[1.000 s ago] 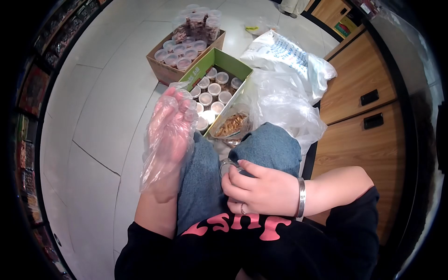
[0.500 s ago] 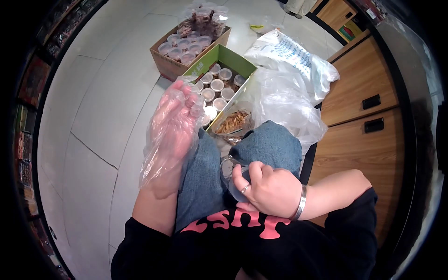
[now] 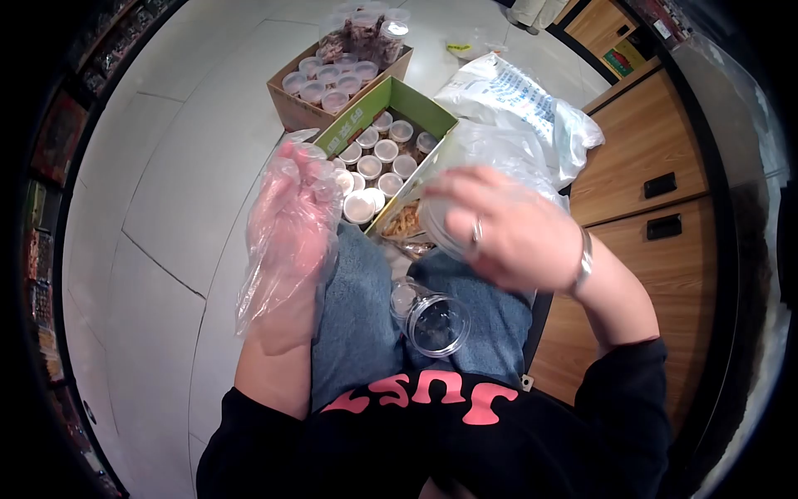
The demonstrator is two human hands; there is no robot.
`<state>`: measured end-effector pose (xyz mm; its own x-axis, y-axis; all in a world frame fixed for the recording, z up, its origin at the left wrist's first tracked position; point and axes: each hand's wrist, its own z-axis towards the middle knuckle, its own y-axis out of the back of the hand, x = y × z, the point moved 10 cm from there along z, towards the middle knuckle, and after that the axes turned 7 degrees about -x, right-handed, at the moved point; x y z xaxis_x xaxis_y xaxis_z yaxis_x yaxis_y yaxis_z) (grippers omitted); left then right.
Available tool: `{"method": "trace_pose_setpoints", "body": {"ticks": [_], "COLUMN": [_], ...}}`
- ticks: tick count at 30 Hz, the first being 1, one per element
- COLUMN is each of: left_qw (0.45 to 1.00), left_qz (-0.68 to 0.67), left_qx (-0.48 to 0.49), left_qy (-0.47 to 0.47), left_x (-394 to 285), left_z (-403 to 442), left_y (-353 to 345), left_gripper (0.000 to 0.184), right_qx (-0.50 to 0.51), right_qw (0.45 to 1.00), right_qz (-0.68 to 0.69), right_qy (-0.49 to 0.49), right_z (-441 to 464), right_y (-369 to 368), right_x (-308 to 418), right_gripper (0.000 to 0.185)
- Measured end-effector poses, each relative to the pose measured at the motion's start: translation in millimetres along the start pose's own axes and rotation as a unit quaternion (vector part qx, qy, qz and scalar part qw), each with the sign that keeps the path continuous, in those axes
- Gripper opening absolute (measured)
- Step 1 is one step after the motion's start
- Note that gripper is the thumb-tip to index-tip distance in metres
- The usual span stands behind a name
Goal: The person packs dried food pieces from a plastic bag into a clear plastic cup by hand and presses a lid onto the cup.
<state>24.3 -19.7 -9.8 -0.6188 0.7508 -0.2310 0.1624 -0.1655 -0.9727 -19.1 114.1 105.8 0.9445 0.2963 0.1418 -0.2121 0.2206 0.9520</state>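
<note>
My left hand (image 3: 293,208) wears a loose clear plastic glove. It hovers palm up over my left knee with nothing in it, the fingers loosely bent and apart. Blurred by motion, my right hand (image 3: 507,224) holds a clear round lid (image 3: 440,224) above my right knee. Between my thighs a clear plastic jar (image 3: 439,328) stands with its mouth uncovered, next to another small clear jar (image 3: 404,298). Past my knees, a bag of brown dried food (image 3: 402,221) is partly hidden by the lid and right hand.
A green box (image 3: 407,98) beyond my knees contains several white-lidded jars (image 3: 369,168). Behind it, a cardboard box (image 3: 287,104) carries several more jars. White plastic bags (image 3: 503,91) lie right of them, beside wooden cabinets (image 3: 644,274). Shelves (image 3: 58,150) line the left.
My right hand has risen away from the jar on my lap, taking the round lid forward and right. The jar's mouth is now uncovered. My left hand has shifted slightly left.
</note>
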Motion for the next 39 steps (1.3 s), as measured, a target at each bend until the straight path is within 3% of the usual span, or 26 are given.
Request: {"method": "trace_pose_setpoints", "body": {"ticks": [2, 5, 8, 11, 13, 19, 21, 23, 25, 26, 29, 34, 39], "left_qw": [0.998, 0.992, 0.991, 0.992, 0.993, 0.991, 0.989, 0.993, 0.993, 0.993, 0.991, 0.976, 0.968], "left_qz": [-0.001, -0.049, -0.044, -0.047, -0.043, -0.022, -0.029, -0.049, -0.036, -0.019, 0.002, 0.028, 0.026], "left_qx": [-0.051, -0.112, -0.128, -0.119, -0.11, -0.132, -0.146, -0.111, -0.107, -0.115, -0.136, -0.215, -0.249], "left_qy": [-0.031, -0.021, -0.015, -0.005, 0.003, 0.002, -0.001, 0.015, 0.018, 0.017, 0.006, -0.026, -0.031], "left_x": [-11.7, -13.2, -14.3, -13.1, -13.2, -19.0, -22.2, -24.7, -29.9, -31.7, -41.7, -54.9, -64.2], "left_z": [-0.2, 0.4, -1.8, -0.7, -0.7, -5.5, -7.7, -7.6, -8.4, -10.4, -14.4, -20.9, -22.7], "left_y": [10.6, 20.1, 22.3, 21.8, 20.3, 15.9, 18.4, 11.7, 10.1, 9.5, 13.0, 24.0, 35.4], "left_gripper": [0.03, 0.029, 0.029, 0.029, 0.029, 0.031, 0.032, 0.034, 0.036, 0.035, 0.034, 0.034, 0.033], "right_qx": [0.068, 0.168, 0.189, 0.306, 0.309, 0.344, 0.285, 0.126, 0.083, 0.084, 0.188, 0.251, 0.394], "right_qw": [0.992, 0.973, 0.974, 0.944, 0.943, 0.934, 0.95, 0.972, 0.925, 0.914, 0.889, 0.867, 0.79], "right_qz": [0.007, -0.025, -0.047, -0.087, -0.092, -0.063, 0.043, 0.123, 0.159, 0.092, 0.006, -0.064, -0.103], "right_qy": [-0.103, -0.153, -0.115, -0.092, -0.083, -0.078, -0.118, -0.156, -0.334, -0.386, -0.419, -0.426, -0.459], "right_z": [-1.6, 10.0, 35.3, 50.9, 61.5, 61.4, 65.4, 70.9, 54.4, 39.5, -6.3, -22.7, -46.5], "right_y": [-40.3, -124.1, -197.6, -252.7, -271.6, -297.5, -283.3, -270.1, -257.2, -262.2, -292.8, -304.5, -345.7], "right_x": [-64.2, -117.1, -130.4, -128.3, -129.1, -141.9, -149.3, -186.7, -244.4, -272.8, -320.9, -362.4, -393.7], "right_gripper": [0.026, 0.035, 0.039, 0.049, 0.05, 0.052, 0.048, 0.049, 0.045, 0.039, 0.036, 0.045, 0.043]}}
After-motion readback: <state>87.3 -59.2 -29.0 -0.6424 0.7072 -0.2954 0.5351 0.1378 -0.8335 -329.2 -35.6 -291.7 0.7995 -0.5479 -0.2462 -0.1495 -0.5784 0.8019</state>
